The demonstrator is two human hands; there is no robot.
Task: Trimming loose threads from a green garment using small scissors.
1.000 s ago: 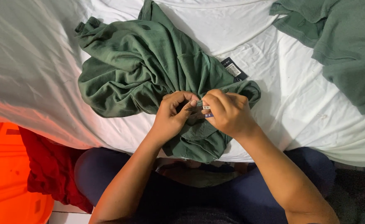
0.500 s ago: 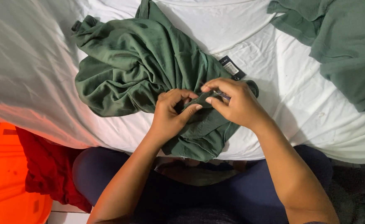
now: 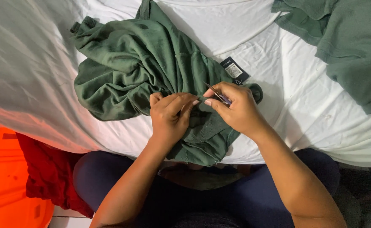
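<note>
A crumpled dark green garment (image 3: 139, 67) lies on a white sheet (image 3: 278, 84), with one end hanging over the near edge toward my lap. My left hand (image 3: 170, 116) pinches a fold of the fabric near the middle. My right hand (image 3: 234, 107) is closed on a small thin metal tool (image 3: 217, 93), its tip pointing up and left just beside the pinched fold. A dark tag (image 3: 235, 69) with a white label lies on the sheet just above my right hand.
A second green garment (image 3: 346, 42) is spread at the upper right of the sheet. Red cloth (image 3: 46, 173) and an orange object (image 3: 4, 177) sit at the lower left beside my dark blue trousers (image 3: 109, 177).
My right hand has drawn slightly up and right with the tool, then settled back beside the left fingers. The left hand keeps its pinch on the fabric.
</note>
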